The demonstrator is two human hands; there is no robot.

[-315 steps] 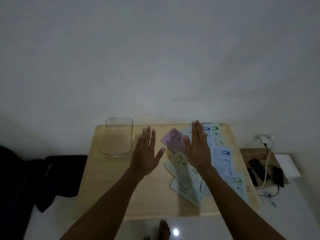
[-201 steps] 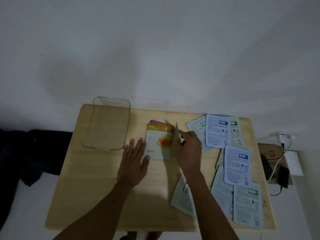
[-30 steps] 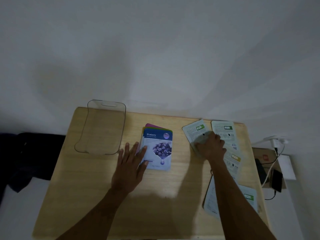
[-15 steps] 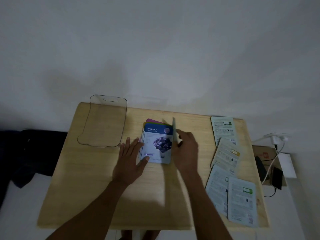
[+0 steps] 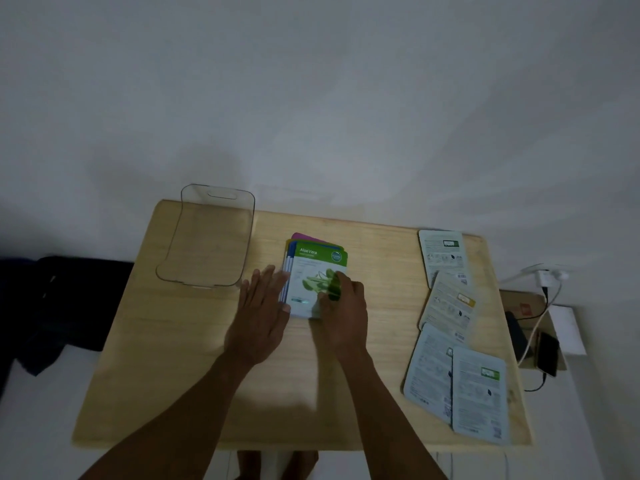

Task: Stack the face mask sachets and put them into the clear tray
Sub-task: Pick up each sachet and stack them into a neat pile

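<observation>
Four pale face mask sachets lay back-side up along the right edge of the light wooden counter (image 5: 173,358): one white sachet with a green label (image 5: 442,258) at the far corner; a cream sachet with a yellow label (image 5: 448,306) just nearer; then a pale blue sachet (image 5: 427,368) partly under another green-labelled sachet (image 5: 479,393) at the near corner. We saw the stack of sachets (image 5: 313,271) near the middle of the counter, topped by a green-and-white Aloe Vera sachet (image 5: 311,265); purple, yellow and blue edges peeked out at its far and left sides. Our left hand (image 5: 261,317) lay flat with its fingers (image 5: 266,282) spread wide, their tips touching the stack's left edge; it held nothing. Our right hand (image 5: 343,313) rested on the near right part of the top sachet, its fingers (image 5: 332,289) curled down onto it; we could not tell whether they pinched the sachet or only pressed it, for the hand was blurred. The clear plastic tray with a handle slot (image 5: 221,195) stood empty at the far left corner, apart from the stack. Beyond the counter's right edge we noted a white cable (image 5: 536,327) and a dark phone (image 5: 549,353).
</observation>
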